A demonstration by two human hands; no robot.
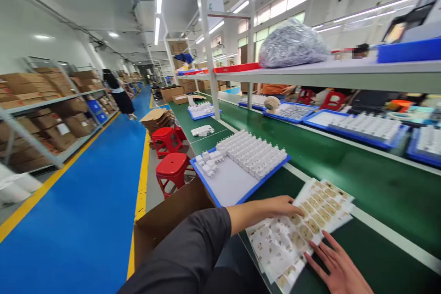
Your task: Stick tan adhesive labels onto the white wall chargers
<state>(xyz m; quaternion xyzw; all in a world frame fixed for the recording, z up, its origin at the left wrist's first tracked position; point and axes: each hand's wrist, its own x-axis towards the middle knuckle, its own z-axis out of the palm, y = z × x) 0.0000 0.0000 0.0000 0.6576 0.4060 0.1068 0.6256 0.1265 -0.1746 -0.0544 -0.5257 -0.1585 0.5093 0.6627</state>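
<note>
Green bench (389,262) bears patterned sheets (313,225), touched by right hand (335,264), grip released, and left hand (283,206), grip unclear.

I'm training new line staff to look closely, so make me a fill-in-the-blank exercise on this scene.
1. The hand closer to the nearest blue-rimmed rectangular tray is the person's ____ one.
2. The white paper sheets with tan rounded stickers lie on a smooth work surface coloured ____.
3. The square-topped plastic stools beside the blue walkway are coloured ____.

Missing words: left; green; red.
</note>
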